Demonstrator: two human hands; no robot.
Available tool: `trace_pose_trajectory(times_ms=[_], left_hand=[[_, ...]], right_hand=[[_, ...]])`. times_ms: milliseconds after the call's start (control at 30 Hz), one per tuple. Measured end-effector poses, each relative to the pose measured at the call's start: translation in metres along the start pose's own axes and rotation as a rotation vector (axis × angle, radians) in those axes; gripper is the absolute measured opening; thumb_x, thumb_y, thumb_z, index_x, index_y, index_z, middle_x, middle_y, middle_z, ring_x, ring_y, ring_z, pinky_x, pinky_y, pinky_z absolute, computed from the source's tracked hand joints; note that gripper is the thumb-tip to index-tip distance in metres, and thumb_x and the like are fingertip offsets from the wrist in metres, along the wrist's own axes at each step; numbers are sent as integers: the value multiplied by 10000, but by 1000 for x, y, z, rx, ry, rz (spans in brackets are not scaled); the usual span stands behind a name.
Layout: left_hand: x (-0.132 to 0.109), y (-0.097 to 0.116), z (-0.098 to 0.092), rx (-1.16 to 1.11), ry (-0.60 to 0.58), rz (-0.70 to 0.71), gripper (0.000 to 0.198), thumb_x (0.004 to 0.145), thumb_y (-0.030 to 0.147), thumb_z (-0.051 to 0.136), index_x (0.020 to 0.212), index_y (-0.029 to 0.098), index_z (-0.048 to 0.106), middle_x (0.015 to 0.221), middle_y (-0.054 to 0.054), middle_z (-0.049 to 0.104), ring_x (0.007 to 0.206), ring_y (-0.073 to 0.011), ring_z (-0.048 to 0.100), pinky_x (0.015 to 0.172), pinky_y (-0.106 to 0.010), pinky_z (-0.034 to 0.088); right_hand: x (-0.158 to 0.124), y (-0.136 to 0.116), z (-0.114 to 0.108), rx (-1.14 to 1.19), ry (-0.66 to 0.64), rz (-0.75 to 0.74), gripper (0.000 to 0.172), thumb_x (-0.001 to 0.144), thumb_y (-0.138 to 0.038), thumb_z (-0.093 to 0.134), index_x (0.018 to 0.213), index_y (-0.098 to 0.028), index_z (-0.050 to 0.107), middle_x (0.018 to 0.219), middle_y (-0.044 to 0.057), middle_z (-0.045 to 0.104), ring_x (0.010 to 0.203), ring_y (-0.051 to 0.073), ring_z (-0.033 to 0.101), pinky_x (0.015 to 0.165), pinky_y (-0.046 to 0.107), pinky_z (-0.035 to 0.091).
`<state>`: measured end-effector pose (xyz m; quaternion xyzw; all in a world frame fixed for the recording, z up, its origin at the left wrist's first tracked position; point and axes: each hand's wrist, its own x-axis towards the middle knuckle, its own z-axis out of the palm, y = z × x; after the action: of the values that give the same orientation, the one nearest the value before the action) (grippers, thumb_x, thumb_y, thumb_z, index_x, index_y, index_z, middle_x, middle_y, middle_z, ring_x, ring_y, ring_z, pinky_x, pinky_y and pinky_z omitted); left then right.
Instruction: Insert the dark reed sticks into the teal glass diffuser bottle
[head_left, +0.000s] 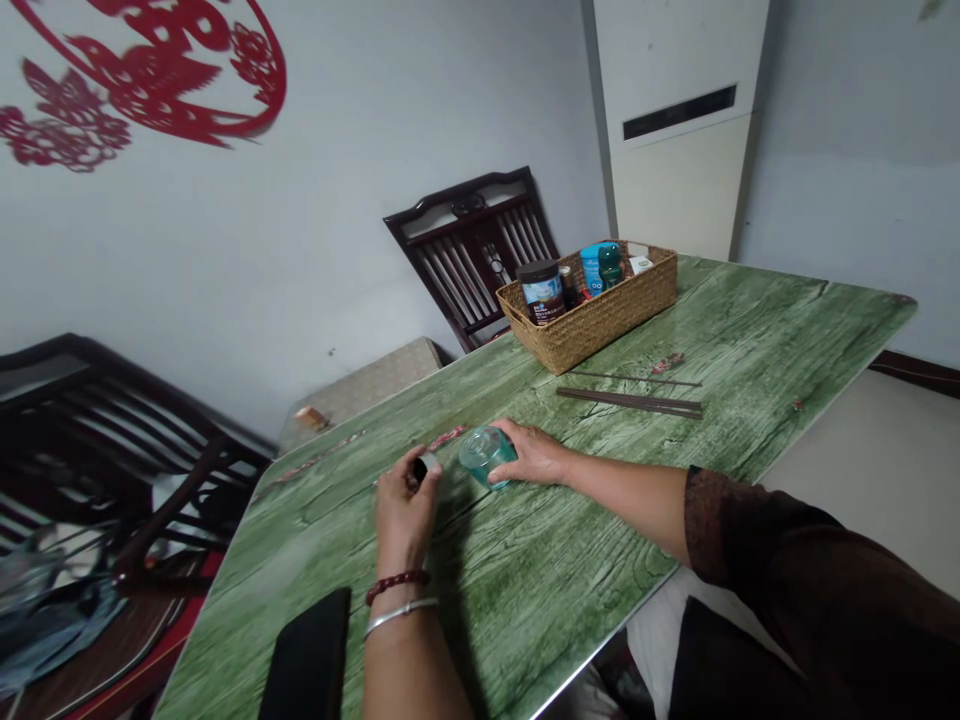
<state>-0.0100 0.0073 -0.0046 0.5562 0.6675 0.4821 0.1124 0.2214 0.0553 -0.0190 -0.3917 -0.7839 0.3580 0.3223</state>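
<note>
Two hands work over one green table (585, 545). The right hand (536, 455) is clamped on the side of one translucent teal vessel (484, 456), at mid-table; whether its base touches the surface cannot be told. The left hand (405, 495), just beside it, has its fingers closed around one small dark piece (424, 467) with a pale end; a narrow gap separates vessel and piece. Two bands, one red beaded bracelet (397, 584) and one silver bangle (401, 614), circle the left wrist. One woven basket (607, 325) stands near the far edge. Dark sticks (630, 401), one thin and several bunched, lie before it. One black slab (307, 655) lies left of the left forearm. Green surface extends from the vessel to the near edge, which slants beneath the right forearm.
</note>
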Motion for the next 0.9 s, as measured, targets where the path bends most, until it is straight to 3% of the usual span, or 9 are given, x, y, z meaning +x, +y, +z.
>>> trace_pose_trajectory(times_ms=[167, 300, 400, 500, 600, 767, 900], left_hand=[[-8, -4, 1, 479, -145, -28, 500, 776, 344, 653, 1239, 190, 763, 979, -126, 692, 1030, -337, 679, 976, -496, 537], [-12, -2, -1, 623, -212, -73, 582, 760, 429, 704, 1298, 212, 741, 1152, -191, 700, 1156, -406, 665, 1012, -563, 516], [-13, 4, -1, 448, -154, -77, 692, 753, 566, 730, 1348, 214, 699, 1294, -215, 677, 1244, -438, 634, 1065, -625, 477], [-17, 15, 8, -23, -111, -33, 709, 853, 637, 658, 1429, 226, 605, 1395, -187, 658, 1307, -363, 627, 1117, -556, 475], [-24, 25, 24, -364, -155, -45, 793, 852, 671, 705, 1497, 256, 502, 1453, -161, 634, 1377, -317, 589, 1177, -512, 442], [-34, 28, 50, -435, -188, -73, 907, 736, 579, 866, 1499, 289, 469, 1505, -141, 574, 1394, -332, 567, 1206, -557, 411], [-35, 26, 55, -303, -175, -6, 868, 708, 497, 887, 1460, 281, 512, 1490, -139, 577, 1376, -364, 577, 1203, -598, 406]], right_hand=[[0, 0, 0, -16, -12, 11, 739, 737, -328, 919, 1378, -213, 570, 1142, 59, 731, 1059, 264, 705, 893, 345, 511], [1, 0, 0, -15, -18, 12, 744, 734, -333, 919, 1379, -214, 567, 1176, 71, 730, 1083, 275, 702, 910, 354, 511], [1, 0, 0, -9, -14, 18, 759, 731, -334, 921, 1389, -220, 562, 1186, 72, 731, 1097, 279, 700, 919, 361, 513], [0, 1, 0, 3, -9, 7, 765, 718, -326, 929, 1386, -229, 570, 1185, 65, 734, 1104, 280, 702, 927, 365, 520], [-1, 0, -2, 18, -33, -5, 775, 743, -344, 907, 1423, -221, 556, 1211, 77, 735, 1121, 285, 703, 944, 383, 529], [-2, -6, -21, -8, 22, -49, 717, 828, -297, 819, 1476, -203, 528, 1325, 106, 720, 1166, 251, 702, 996, 370, 528], [-5, -7, -70, -374, 145, 62, 275, 937, -245, 679, 1205, -204, 728, 1143, 102, 782, 1091, 270, 726, 982, 374, 515]])
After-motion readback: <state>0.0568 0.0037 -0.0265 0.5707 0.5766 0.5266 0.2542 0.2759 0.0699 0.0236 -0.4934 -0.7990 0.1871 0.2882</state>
